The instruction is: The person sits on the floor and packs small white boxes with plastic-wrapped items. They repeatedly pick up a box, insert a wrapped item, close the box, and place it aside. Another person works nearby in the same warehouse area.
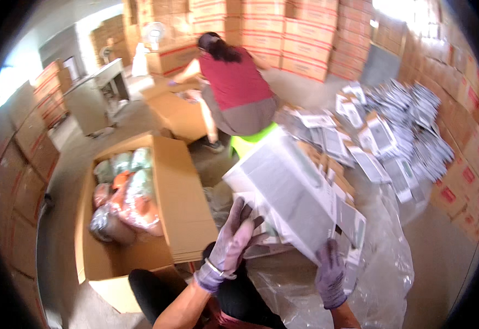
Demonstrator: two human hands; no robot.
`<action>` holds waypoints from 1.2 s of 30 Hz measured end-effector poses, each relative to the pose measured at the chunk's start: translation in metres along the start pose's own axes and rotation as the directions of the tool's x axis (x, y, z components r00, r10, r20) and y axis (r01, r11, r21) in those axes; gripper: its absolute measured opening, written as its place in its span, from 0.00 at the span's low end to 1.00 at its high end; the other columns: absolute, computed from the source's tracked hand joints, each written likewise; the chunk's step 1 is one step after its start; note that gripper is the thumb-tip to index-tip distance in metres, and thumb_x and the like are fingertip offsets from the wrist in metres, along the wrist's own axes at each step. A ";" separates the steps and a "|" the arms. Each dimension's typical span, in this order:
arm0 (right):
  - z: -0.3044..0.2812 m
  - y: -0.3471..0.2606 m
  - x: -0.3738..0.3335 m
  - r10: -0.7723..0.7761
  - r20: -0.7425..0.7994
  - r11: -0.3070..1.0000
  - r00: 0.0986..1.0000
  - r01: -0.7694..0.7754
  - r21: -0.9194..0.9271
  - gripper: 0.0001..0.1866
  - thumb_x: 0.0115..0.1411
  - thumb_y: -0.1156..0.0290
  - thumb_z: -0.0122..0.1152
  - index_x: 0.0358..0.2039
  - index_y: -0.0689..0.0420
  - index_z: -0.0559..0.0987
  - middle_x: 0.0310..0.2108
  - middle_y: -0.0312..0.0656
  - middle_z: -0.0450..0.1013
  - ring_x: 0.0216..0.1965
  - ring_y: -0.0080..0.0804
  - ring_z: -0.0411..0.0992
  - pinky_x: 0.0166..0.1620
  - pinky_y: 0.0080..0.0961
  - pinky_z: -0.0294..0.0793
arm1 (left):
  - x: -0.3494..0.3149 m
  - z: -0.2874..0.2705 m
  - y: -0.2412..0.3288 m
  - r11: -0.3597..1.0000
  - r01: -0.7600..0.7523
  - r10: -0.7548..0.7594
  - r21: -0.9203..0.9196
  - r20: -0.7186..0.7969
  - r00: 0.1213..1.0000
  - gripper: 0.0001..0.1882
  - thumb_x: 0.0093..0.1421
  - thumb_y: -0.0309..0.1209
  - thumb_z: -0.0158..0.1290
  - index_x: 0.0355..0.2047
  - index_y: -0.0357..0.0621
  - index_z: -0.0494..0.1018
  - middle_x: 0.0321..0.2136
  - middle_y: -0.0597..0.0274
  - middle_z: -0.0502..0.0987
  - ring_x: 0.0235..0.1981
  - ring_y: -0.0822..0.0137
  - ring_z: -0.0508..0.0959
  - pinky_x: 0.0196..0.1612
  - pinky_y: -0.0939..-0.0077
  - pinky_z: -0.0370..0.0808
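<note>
A flattened white and grey printed box (291, 189) is held up at a tilt in front of me. My right hand (331, 277), in a pale purple glove, grips it by its lower right corner. Just left of its lower edge is my left hand (231, 241), also gloved, with fingers apart and nothing in them. Below the held box lie more flat printed boxes (352, 222), partly hidden by it, on crumpled clear plastic sheeting (385, 257).
An open cardboard carton (187, 208) at my left holds plastic-bagged orange, green and brown items (138, 200). Ahead, a person in a dark red top (237, 77) bends over another carton (176, 115). Flat boxes (409, 120) are heaped far right. Stacked cartons (305, 41) line the walls.
</note>
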State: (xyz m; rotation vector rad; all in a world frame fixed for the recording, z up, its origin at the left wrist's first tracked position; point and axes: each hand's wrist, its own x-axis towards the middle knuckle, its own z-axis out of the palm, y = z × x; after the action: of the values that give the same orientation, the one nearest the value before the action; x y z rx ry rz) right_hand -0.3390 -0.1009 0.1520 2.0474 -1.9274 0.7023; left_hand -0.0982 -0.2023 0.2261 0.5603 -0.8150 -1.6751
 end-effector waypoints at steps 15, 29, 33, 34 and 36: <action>-0.015 -0.186 0.168 -0.452 -0.129 0.223 0.883 0.252 0.942 0.46 0.48 0.68 0.68 0.64 0.61 0.52 0.62 0.52 0.53 0.62 0.42 0.54 0.63 0.36 0.53 | -0.237 -0.203 0.176 0.902 -0.186 0.331 0.388 -0.349 0.877 0.29 0.49 0.13 0.54 0.52 0.37 0.62 0.39 0.54 0.75 0.37 0.63 0.77 0.41 0.66 0.78; -0.078 -0.244 0.076 -0.709 -0.386 0.092 0.590 0.620 0.779 0.38 0.44 0.58 0.72 0.54 0.57 0.66 0.59 0.54 0.58 0.56 0.53 0.58 0.57 0.50 0.58 | -0.149 -0.139 0.166 0.946 -0.314 0.271 -0.081 -0.334 0.903 0.26 0.65 0.51 0.39 0.51 0.42 0.65 0.41 0.59 0.73 0.40 0.66 0.75 0.44 0.75 0.73; -0.062 -0.243 0.086 -0.518 -0.336 0.409 0.787 0.573 0.711 0.44 0.39 0.44 0.71 0.51 0.57 0.66 0.54 0.49 0.60 0.55 0.55 0.57 0.56 0.52 0.57 | -0.139 -0.111 0.159 0.979 -0.135 0.092 -0.152 -0.261 0.961 0.26 0.65 0.50 0.40 0.50 0.39 0.67 0.45 0.55 0.75 0.45 0.61 0.75 0.51 0.67 0.71; -0.056 -0.242 0.086 -0.509 -0.333 0.379 0.794 0.553 0.742 0.45 0.39 0.43 0.71 0.52 0.57 0.66 0.54 0.50 0.60 0.55 0.55 0.57 0.56 0.52 0.57 | -0.141 -0.113 0.155 0.955 -0.150 0.088 -0.258 -0.237 0.967 0.26 0.65 0.48 0.40 0.52 0.39 0.67 0.45 0.54 0.74 0.45 0.61 0.75 0.52 0.67 0.71; -0.040 -0.250 0.073 -0.498 -0.347 0.241 0.795 0.511 0.825 0.48 0.40 0.43 0.71 0.56 0.58 0.63 0.59 0.54 0.54 0.61 0.57 0.51 0.61 0.52 0.52 | -0.152 -0.119 0.147 0.881 -0.163 0.068 -0.443 -0.222 0.973 0.25 0.65 0.46 0.40 0.54 0.39 0.65 0.46 0.54 0.73 0.46 0.61 0.75 0.52 0.66 0.71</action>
State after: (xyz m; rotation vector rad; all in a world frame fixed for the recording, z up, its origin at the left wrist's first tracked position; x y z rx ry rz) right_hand -0.0993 -0.1201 0.2598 2.9706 -0.6042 1.8068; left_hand 0.1208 -0.1003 0.2534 0.3314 -0.2782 -1.5976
